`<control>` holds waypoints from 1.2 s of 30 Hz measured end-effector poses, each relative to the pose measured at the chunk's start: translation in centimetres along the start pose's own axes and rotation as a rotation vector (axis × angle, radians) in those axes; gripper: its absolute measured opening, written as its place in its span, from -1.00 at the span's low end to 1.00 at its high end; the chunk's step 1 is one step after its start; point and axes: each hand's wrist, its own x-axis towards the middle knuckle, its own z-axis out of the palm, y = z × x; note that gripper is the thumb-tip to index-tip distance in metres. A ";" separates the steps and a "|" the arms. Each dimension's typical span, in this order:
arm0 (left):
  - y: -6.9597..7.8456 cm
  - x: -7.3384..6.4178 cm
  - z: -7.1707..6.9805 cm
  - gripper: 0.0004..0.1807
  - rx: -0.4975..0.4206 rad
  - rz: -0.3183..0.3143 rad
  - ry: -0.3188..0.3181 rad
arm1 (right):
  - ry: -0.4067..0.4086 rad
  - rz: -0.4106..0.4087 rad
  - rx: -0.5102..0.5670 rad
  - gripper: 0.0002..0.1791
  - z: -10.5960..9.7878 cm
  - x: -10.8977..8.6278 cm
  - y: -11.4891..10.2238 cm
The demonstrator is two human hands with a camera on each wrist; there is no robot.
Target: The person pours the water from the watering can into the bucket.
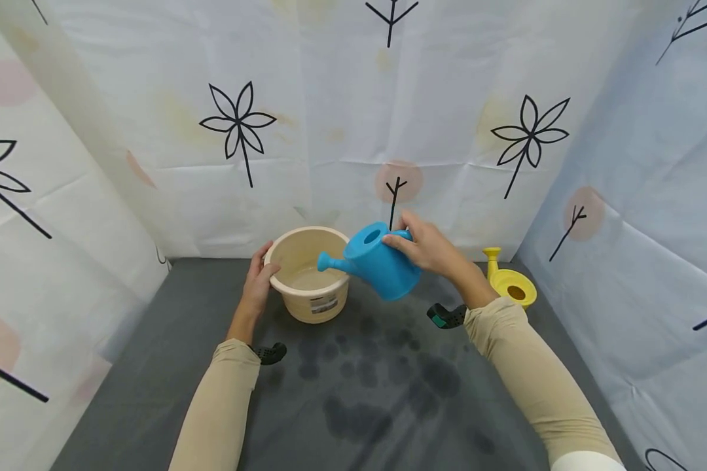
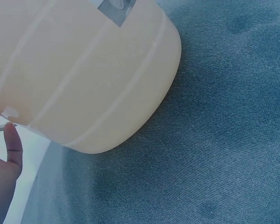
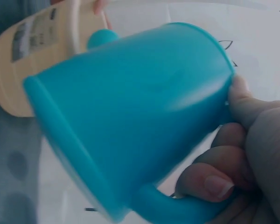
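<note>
My right hand (image 1: pixel 427 245) grips the handle of a blue watering can (image 1: pixel 385 268), its fingers curled round it in the right wrist view. The can is held off the table and tilted, its spout pointing left over the right rim of a cream plastic basin (image 1: pixel 315 304). On the basin's left side, my left hand (image 1: pixel 257 278) pinches the rim, thumb over the edge. The left wrist view shows the basin's outer wall (image 2: pixel 84 79) and the thumb (image 2: pixel 13 144) at its rim. No water stream shows from the spout.
A yellow watering can (image 1: pixel 515 288) stands at the right, beyond the right forearm. Dark wet patches (image 1: pixel 359 418) mark the grey tabletop (image 1: pixel 171 366). White patterned cloth walls (image 1: pixel 330 131) enclose the back and both sides.
</note>
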 end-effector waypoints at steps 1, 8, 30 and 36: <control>-0.1 0.1 0.0 -0.29 -0.003 0.001 0.000 | 0.015 -0.003 0.007 -0.71 0.2 -0.3 0.2; -0.2 0.2 -0.1 -0.28 -0.011 0.016 -0.002 | 0.090 0.009 0.085 -0.72 1.6 -1.9 1.8; -0.4 0.0 -0.1 -0.27 0.005 -0.008 0.014 | 0.146 0.071 0.446 -0.74 5.8 -5.3 4.4; -0.2 -0.1 -0.1 -0.28 0.019 -0.001 0.012 | 0.157 0.078 0.504 -0.72 6.4 -6.0 4.8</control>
